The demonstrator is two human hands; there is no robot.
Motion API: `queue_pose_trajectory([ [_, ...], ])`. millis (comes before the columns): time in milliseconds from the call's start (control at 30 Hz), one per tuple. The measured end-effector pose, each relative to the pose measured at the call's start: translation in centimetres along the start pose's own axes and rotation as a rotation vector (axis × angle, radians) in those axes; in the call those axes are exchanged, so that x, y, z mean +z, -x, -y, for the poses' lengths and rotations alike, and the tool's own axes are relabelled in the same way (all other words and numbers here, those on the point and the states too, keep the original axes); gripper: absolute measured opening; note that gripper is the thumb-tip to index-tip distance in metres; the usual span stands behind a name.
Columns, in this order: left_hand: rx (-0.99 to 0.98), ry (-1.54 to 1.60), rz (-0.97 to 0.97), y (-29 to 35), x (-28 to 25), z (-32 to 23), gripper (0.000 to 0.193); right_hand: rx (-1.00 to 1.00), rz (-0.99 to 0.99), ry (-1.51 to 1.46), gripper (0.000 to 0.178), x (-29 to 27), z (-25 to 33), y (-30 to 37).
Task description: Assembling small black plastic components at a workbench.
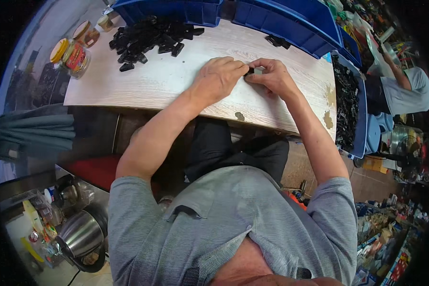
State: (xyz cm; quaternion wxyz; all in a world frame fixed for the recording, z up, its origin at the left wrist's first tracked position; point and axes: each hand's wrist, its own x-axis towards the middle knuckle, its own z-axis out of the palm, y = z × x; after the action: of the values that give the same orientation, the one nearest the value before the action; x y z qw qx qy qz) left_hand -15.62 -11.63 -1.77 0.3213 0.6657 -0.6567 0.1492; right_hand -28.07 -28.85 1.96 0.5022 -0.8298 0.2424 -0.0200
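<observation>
Over the middle of the pale wood-grain table (143,88), my two hands meet around a small black plastic part (250,70). Thumb and index finger of my right hand (276,77) pinch its right end. My left hand (219,76) is closed, its fingertips at the part's left end; most of the piece is hidden by the fingers. To the far left lies a heap of similar black parts (150,38). A smaller cluster of black pieces (277,42) rests on the table beyond my right hand.
Blue plastic bins (291,26) line the table's far edge. Along the right side stands a blue crate (361,109) full of black parts. Jars with yellow lids (75,58) stand at the far left corner. Another person (407,93) is off to the right. A metal kettle (83,233) sits low at left.
</observation>
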Motion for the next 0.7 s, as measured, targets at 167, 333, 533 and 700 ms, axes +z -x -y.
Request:
queue_pose_trajectory([
  [167, -0.115, -0.069, 0.082, 0.1, -0.7, -1.1, 0.029, -0.070, -0.029, 0.091, 0.033, 0.1, 0.0, 0.0],
  [333, -0.343, -0.322, -0.379, 1.4, -2.3, 1.9, 0.031, 0.075, -0.089, -0.189, 0.027, -1.0, -1.2, 1.3],
  [533, -0.553, -0.647, -0.079, 4.7, -4.8, 6.4, 0.022, 0.238, -0.393, -0.430, 0.021, -6.0, -3.0, 2.8],
  [700, -0.421, -0.447, -0.178, 4.4, -3.5, 4.1, 0.016, 0.215, -0.830, -0.619, 0.027, -12.9, -8.4, 3.4],
])
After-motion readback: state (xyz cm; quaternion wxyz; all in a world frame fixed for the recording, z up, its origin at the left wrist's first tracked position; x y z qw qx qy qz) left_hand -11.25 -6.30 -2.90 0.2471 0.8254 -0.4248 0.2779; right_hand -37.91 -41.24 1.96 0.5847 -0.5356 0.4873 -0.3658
